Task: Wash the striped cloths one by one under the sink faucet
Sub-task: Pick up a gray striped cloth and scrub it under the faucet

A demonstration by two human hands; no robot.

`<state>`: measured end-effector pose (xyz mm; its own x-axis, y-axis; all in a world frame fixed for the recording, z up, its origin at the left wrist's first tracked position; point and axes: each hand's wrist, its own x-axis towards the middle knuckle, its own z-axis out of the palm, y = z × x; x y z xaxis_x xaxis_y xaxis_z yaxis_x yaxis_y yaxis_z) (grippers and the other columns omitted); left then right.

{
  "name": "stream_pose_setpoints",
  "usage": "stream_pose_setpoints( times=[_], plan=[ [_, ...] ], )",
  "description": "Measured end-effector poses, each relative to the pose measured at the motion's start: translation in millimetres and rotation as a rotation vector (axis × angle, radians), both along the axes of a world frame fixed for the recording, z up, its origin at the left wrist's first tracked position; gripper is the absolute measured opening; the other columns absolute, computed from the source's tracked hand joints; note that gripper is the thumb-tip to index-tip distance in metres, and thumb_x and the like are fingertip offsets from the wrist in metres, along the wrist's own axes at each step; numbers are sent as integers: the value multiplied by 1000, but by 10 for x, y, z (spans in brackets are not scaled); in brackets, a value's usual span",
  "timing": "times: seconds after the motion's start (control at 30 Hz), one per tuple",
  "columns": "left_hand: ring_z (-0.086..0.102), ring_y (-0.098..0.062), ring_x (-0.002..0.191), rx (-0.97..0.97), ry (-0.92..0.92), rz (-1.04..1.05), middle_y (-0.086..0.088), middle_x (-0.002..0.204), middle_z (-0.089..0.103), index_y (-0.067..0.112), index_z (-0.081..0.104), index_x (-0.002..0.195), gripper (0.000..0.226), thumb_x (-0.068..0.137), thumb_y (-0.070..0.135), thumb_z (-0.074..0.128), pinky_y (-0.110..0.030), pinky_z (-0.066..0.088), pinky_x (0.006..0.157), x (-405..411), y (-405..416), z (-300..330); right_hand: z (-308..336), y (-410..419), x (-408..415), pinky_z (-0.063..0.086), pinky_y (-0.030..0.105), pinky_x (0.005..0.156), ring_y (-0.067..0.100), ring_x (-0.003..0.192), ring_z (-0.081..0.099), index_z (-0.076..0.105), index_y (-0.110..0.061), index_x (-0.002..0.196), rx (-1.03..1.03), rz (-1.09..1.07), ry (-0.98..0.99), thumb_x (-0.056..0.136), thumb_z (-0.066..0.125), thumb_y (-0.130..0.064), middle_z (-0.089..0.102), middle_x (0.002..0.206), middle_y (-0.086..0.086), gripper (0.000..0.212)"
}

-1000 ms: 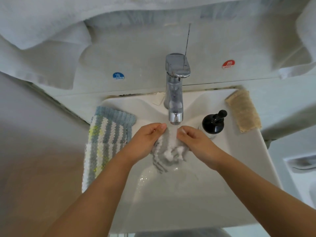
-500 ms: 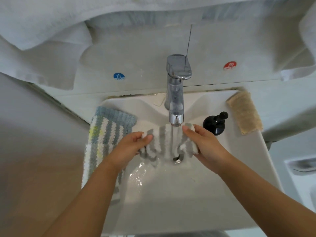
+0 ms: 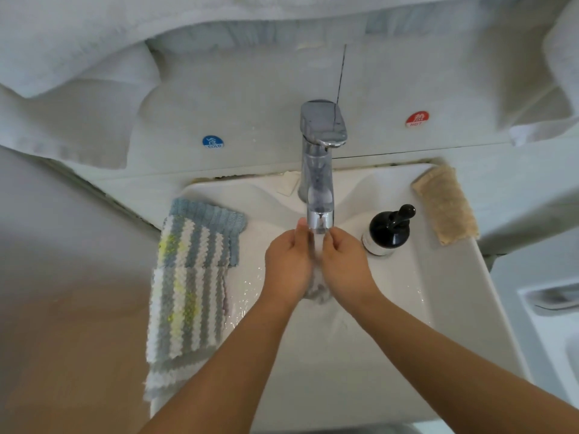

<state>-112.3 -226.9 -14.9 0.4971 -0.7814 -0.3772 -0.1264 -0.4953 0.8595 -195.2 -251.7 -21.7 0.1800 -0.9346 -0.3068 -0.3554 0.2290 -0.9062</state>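
A grey-and-white striped cloth (image 3: 317,285) is bunched between my two hands, right under the chrome faucet (image 3: 319,170) spout, with water running over it. My left hand (image 3: 288,264) presses it from the left and my right hand (image 3: 344,264) from the right, palms facing each other. Most of the cloth is hidden by my hands. More striped cloths (image 3: 191,277), grey, white and yellow, lie stacked on the left rim of the white sink (image 3: 438,308).
A black soap pump bottle (image 3: 388,230) stands on the sink's right side. A beige cloth (image 3: 445,205) lies on the back right corner. White towels (image 3: 78,73) hang above the wall, with cold and hot stickers beside the faucet.
The cloth was stretched wide between my hands half a second ago. My hands have now come together under the spout and squeezed it into a bunch.
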Motion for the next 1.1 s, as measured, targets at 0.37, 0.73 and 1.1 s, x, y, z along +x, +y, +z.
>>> stream_pose_setpoints(
  times=[0.37, 0.73, 1.1],
  plan=[
    [65, -28, 71, 73, 65, -53, -10, 72, 64, 8, 58, 78, 49, 103, 43, 35, -34, 54, 63, -185, 99, -4, 25, 14, -72, 35, 16, 54, 4, 52, 45, 43, -18, 62, -69, 20, 51, 101, 43, -26, 47, 58, -5, 40],
    [58, -14, 54, 84, 83, -100, 3, 56, 56, 16, 49, 67, 40, 104, 28, 39, -20, 44, 47, -178, 124, 84, 162, -62, -42, 34, 26, 55, 10, 54, 39, 38, -17, 60, -4, -28, 16, 101, 41, -20, 41, 55, -6, 40],
    [61, -26, 59, 98, 132, 17, -6, 60, 59, 13, 55, 70, 48, 105, 35, 31, -27, 45, 46, -118, 98, 139, 259, 91, -17, 42, 27, 54, 15, 53, 53, 44, -18, 64, 18, 84, 56, 101, 43, -29, 52, 58, 0, 38]
  ],
)
